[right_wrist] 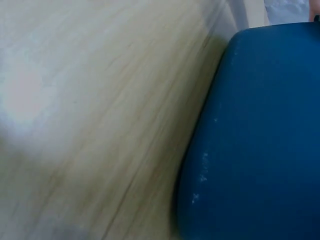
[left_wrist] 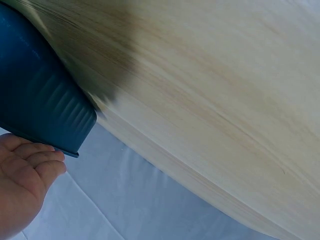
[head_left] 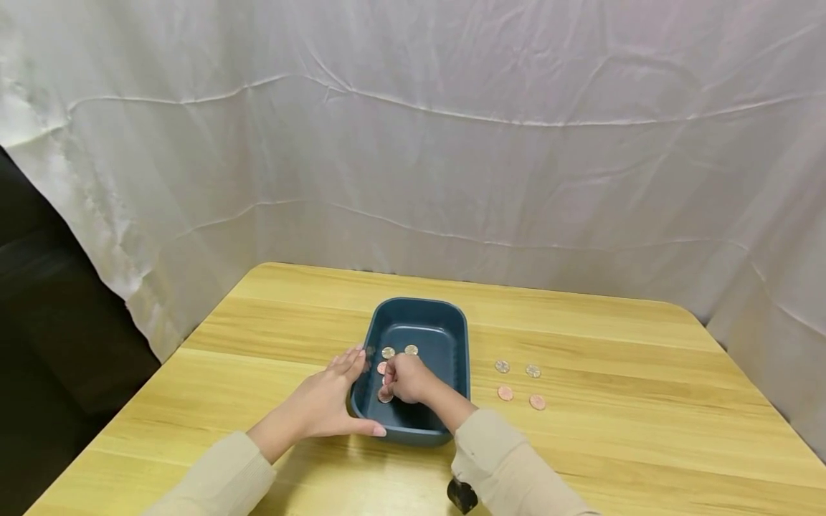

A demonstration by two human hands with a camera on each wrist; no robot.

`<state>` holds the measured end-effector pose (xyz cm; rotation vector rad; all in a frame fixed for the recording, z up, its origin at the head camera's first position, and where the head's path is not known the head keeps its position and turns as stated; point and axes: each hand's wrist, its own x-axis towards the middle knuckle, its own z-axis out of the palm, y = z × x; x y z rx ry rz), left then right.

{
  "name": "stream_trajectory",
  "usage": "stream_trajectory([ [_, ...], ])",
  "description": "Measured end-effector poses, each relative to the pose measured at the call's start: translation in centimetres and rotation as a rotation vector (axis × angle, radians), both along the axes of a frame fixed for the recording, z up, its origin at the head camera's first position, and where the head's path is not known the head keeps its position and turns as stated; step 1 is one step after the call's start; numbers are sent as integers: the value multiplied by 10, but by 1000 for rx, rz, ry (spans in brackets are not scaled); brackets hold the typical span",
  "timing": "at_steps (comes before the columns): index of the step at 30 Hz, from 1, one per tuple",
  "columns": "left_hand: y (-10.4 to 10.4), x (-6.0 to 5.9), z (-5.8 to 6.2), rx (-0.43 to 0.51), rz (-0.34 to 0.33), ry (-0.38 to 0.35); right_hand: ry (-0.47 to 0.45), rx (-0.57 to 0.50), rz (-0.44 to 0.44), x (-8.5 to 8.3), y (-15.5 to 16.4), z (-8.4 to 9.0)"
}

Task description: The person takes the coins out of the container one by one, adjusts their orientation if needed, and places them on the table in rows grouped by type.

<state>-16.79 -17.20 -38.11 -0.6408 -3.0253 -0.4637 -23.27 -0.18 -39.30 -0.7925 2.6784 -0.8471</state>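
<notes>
- Coins are what the hands are busy with: several lie on the floor of a dark blue plastic tray (head_left: 452, 337), which stands near the middle of the wooden desk (head_left: 613, 444).
- Two silver-coloured coins (head_left: 388, 352) lie side by side in the tray just beyond the right hand; a copper-coloured coin (head_left: 385, 395) shows at the fingertips of that hand, low in the tray near its left wall.
- The right hand (head_left: 408, 378) reaches down over the near rim into the tray, fingers curled together over that copper-coloured coin; whether they actually pinch it cannot be told from the head view.
- The left hand (head_left: 323, 405) lies flat and relaxed against the outside of the tray's left wall, fingers straight along it, thumb at the near corner.
- In the left wrist view the fingers of the left hand (left_wrist: 30, 165) sit just below the tray's ribbed corner (left_wrist: 45, 105).
- The right wrist view shows only the tray's blue outer wall (right_wrist: 260, 140) and the desk's wood grain.
- Four more coins (head_left: 519, 385) lie on the desk to the right of the tray, apart from it: two silver-coloured ones farther back, two copper-coloured ones nearer.
- Both arms wear beige sleeves (head_left: 510, 466).
- A creased white cloth (head_left: 452, 143) hangs behind the desk.
</notes>
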Motion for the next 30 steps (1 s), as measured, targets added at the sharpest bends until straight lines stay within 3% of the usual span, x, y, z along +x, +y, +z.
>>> stream_trajectory([
  [8, 0, 1, -1, 22, 0, 2, 13, 0, -4, 4, 11, 6],
  [23, -1, 2, 0, 18, 12, -13, -30, -177, -103, 11, 26, 18],
  [30, 0, 2, 1, 12, 5, -5, -9, -262, -141, 16, 34, 28],
])
